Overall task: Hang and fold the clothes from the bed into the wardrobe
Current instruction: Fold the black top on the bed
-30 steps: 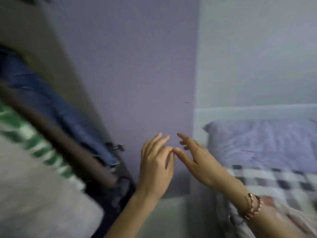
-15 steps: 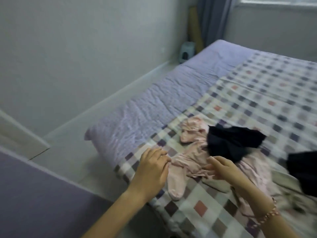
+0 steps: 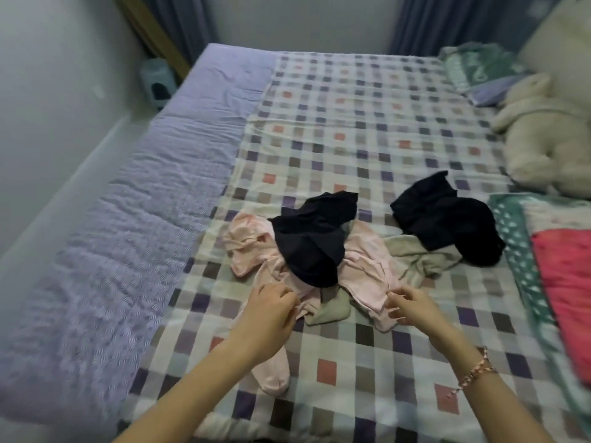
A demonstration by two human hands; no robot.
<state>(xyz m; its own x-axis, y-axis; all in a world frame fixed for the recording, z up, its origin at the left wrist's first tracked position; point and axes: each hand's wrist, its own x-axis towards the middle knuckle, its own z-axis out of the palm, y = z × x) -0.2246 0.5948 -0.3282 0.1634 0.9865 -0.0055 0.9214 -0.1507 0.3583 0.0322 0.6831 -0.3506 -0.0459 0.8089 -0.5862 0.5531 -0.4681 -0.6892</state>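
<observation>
— Where are the clothes?
— Heaped on the bed (image 3: 351, 123), on its checked blanket. A pink garment (image 3: 364, 266) sprawls mid-view, one leg trailing towards six o'clock under the left forearm. A black garment (image 3: 313, 244) lies on top of it. A second black piece (image 3: 447, 219) sits at two o'clock from that, overlapping a beige garment (image 3: 419, 257).
— And the hands?
— The left hand (image 3: 268, 310), fingers curled, pinches the pink cloth at its seven o'clock edge. The right hand (image 3: 412, 306), with a bracelet (image 3: 476, 370) on its wrist, pinches the same cloth at five o'clock.
— Anything else?
— A cream plush toy (image 3: 543, 139) at two o'clock, and a lilac sheet (image 3: 144, 203) along nine o'clock.
</observation>
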